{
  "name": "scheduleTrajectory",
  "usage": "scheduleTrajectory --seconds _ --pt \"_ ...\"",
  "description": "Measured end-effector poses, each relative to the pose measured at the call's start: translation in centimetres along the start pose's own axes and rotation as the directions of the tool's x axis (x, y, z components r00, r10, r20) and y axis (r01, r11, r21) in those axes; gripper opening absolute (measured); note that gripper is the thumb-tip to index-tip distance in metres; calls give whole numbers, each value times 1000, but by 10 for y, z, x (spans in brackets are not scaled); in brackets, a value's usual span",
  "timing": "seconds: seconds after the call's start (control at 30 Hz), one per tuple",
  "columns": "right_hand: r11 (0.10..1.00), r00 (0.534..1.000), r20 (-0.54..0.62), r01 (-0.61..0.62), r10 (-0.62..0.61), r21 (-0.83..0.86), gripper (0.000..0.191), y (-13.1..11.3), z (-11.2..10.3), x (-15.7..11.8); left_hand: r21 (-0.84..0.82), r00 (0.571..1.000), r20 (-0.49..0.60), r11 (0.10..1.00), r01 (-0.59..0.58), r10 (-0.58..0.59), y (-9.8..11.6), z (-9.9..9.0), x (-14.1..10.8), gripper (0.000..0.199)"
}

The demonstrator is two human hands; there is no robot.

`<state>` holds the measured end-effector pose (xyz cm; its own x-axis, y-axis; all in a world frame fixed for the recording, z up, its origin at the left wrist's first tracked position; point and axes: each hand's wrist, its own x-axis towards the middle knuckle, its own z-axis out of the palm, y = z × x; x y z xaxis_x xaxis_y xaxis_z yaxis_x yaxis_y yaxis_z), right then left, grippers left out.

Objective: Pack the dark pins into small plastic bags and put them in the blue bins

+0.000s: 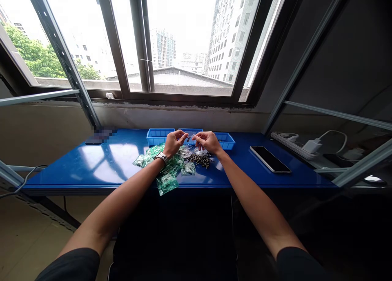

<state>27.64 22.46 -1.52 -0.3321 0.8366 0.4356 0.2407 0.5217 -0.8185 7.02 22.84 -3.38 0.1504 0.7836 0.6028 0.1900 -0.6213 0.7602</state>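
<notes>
Left hand and right hand meet at the fingertips above the desk, both grips closed on a small clear plastic bag; fingers hide most of it (contents too small to tell). A steel wristwatch sits on the left wrist.

Directly below and left of the grip, green-tinted plastic bags lie in a loose heap, some hanging toward the desk's near edge. Just below and right of the grip, a scatter of dark metal pins lies on the desk. Three shallow blue plastic trays sit in a row just beyond the grip: left tray, middle tray, right tray.

The desk top is glossy blue, with window light pooling on it left of the grip. Well right of the grip, a smartphone lies face up. Farther right, on a lower shelf, are a power strip and a white charger. Beyond the trays, a large window looks out on tower blocks and a tree. Slotted metal shelf uprights frame the desk.
</notes>
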Motion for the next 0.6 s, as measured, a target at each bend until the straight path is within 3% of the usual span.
scheduleTrajectory --seconds 0.13,0.3,0.4,0.5,0.6 --pt "995 998 2 -58 58 81 37 0 -1 1 1 999 -38 1000 -10 10 -1 1 0 37" --pt "970 952 -210 -193 221 148 36 10 -7 6 72 993 -111 997 -30 38 2 0 1 29" --pt "951 926 -242 -251 289 179 32 13 -8 7 81 996 -84 996 -37 44 2 0 1 27" --pt "971 953 -188 -227 238 78 36 10 -8 6 76 997 -70 996 -38 43 1 0 1 26" --pt "973 991 -92 -112 95 -204 38 5 -9 3 67 998 -57 997 -37 41 -1 1 1 26"
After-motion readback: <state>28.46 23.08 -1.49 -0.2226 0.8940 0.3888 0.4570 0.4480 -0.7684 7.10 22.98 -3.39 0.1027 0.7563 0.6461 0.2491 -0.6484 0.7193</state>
